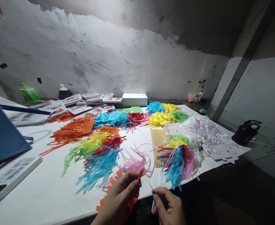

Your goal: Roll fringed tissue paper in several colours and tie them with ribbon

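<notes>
At the table's front edge, my left hand (122,197) is closed around an orange fringed paper tassel (140,175); its twisted tip sticks up past the fingers and fringe hangs out beside the hand. Just to the right, my right hand (169,204) pinches a thin needle-like wire (150,186) that points up and left, apart from the tassel. A white ribbon (154,206) hangs by these fingers. Beyond the hands lie a pink tassel (136,164), a light blue tassel (102,167) and a multicoloured tassel bunch (176,159) on a brown card (158,140).
Piles of orange fringe (74,129), blue fringe (111,118) and yellow fringe (162,118) stretch across the white-covered table (55,190). Shiny white strands (205,131) lie right. Printed boxes (94,101), a white box (135,100), a blue box (3,134) and a black bottle (246,132) stand around.
</notes>
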